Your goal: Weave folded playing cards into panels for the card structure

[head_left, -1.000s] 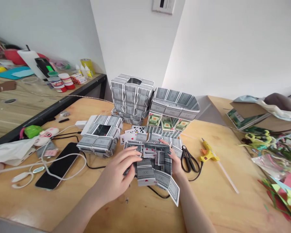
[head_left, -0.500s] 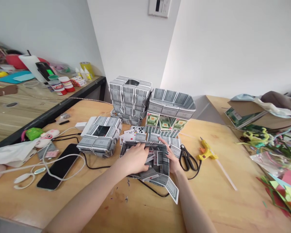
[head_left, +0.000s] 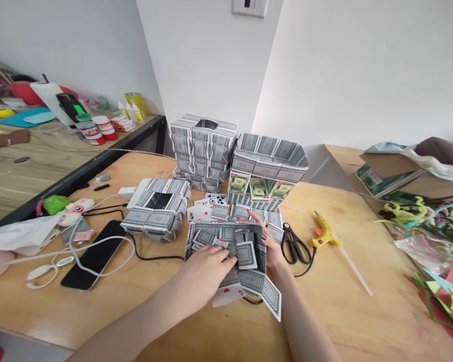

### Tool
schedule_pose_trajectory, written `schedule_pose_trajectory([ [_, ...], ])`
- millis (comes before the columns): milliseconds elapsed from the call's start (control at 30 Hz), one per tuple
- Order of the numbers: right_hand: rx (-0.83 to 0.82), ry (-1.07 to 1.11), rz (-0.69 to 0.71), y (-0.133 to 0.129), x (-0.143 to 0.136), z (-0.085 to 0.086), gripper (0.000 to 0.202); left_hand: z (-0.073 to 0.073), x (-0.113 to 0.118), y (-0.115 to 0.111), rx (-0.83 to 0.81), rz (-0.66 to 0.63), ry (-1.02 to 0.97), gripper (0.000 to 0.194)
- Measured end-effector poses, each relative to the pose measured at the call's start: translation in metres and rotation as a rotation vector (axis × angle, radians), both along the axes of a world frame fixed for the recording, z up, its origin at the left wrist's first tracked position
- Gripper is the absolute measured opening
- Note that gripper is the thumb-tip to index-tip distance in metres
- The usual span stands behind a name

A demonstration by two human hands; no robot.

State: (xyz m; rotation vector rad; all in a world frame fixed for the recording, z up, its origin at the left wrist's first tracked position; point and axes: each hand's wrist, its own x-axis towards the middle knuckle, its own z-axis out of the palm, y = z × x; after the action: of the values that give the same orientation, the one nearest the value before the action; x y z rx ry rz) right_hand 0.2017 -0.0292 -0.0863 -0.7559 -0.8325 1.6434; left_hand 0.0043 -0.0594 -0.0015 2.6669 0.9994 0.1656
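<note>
An open box made of grey-backed playing cards (head_left: 226, 230) lies in front of me, with loose cards (head_left: 246, 255) inside and a card flap sticking out at its lower right. My left hand (head_left: 207, 269) reaches over the box's near side, its fingers bent over the loose cards; whether it grips one is hidden. My right hand (head_left: 269, 245) holds the box's right wall, index finger stretched past the rim. Beneath the left hand, a white card with red marks (head_left: 228, 296) pokes out at the near edge.
Behind stand a tall card structure (head_left: 200, 148) and a card tray over green card packs (head_left: 258, 188). Left are a smaller card box (head_left: 154, 218), phone (head_left: 94, 256) and white cable. Black scissors (head_left: 295, 246) and a yellow glue gun (head_left: 324, 235) lie right.
My left hand has come out of the box toward its near side. Loose cards inside now lie higher and more spread, and a white card shows at the near edge.
</note>
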Motion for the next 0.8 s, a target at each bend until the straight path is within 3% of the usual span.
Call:
schedule_pose_trajectory([
  [233, 0.007, -0.005, 0.006, 0.000, 0.000, 0.001, 0.075, 0.030, -0.009, -0.014, -0.119, -0.044, -0.088, 0.032],
  [300, 0.022, 0.014, 0.011, 0.001, -0.001, 0.001, 0.074, 0.029, -0.011, -0.015, -0.139, -0.071, -0.085, 0.037],
  [500, 0.020, 0.018, 0.009, 0.002, 0.000, -0.001, 0.070, 0.017, -0.015, -0.001, -0.112, -0.029, -0.104, 0.027],
  [800, -0.014, -0.022, 0.001, 0.004, 0.001, -0.002, 0.071, 0.038, -0.034, 0.036, 0.260, 0.265, -0.183, 0.028],
])
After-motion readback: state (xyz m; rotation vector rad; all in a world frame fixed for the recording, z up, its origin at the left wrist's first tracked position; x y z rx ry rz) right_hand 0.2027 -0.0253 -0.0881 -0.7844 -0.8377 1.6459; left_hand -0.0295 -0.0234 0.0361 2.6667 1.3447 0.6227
